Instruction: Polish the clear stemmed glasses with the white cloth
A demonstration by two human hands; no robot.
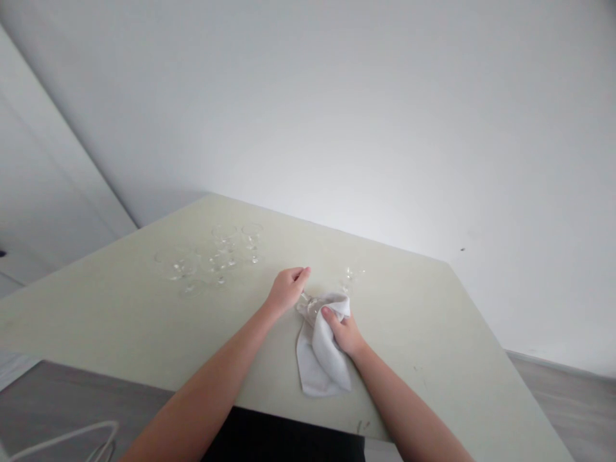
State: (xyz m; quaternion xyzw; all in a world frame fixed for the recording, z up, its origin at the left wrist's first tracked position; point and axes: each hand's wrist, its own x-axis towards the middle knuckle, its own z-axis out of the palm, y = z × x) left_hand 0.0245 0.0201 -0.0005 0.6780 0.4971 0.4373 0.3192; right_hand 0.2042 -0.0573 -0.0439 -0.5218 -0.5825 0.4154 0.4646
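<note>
My left hand (287, 289) is closed around the stem or base of a clear stemmed glass (310, 303) held just above the pale table (120, 321). My right hand (342, 330) grips a white cloth (320, 359) wrapped round the bowl of that glass; the rest of the cloth hangs down onto the table. Most of the glass is hidden by the cloth and my fingers.
Several clear stemmed glasses (219, 250) stand in a group at the table's far left. One more clear glass (351, 277) stands just beyond my right hand. A white wall rises behind the table. Grey floor and a white chair frame (67, 439) show at lower left.
</note>
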